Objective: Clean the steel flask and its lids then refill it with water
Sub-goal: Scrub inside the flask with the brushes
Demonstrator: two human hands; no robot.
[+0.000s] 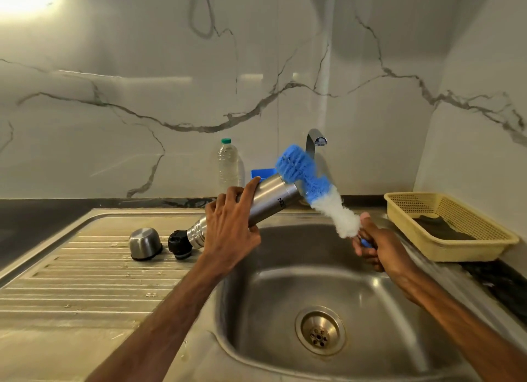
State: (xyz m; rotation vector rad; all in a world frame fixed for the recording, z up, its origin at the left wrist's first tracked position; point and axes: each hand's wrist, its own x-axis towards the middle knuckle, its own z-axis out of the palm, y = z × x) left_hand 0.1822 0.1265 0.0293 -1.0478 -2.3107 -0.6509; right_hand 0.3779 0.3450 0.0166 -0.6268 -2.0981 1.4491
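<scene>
The left hand [228,230] grips the flask [271,202], tilted base-up above the sink [251,302] edge. The right hand [376,247] grips the brush [302,176], bristles on the base. Scrub firmly, turning the flask. Both lids [145,243] lie on the drainboard.

Steel flask [268,203] is gripped tilted over the sink [285,296] by the left hand [228,227], base touched by the blue-and-white brush [313,190] held in the right hand [376,247]; steel cap [145,243] and black lid [179,243] are set on the drainboard [85,282].
</scene>
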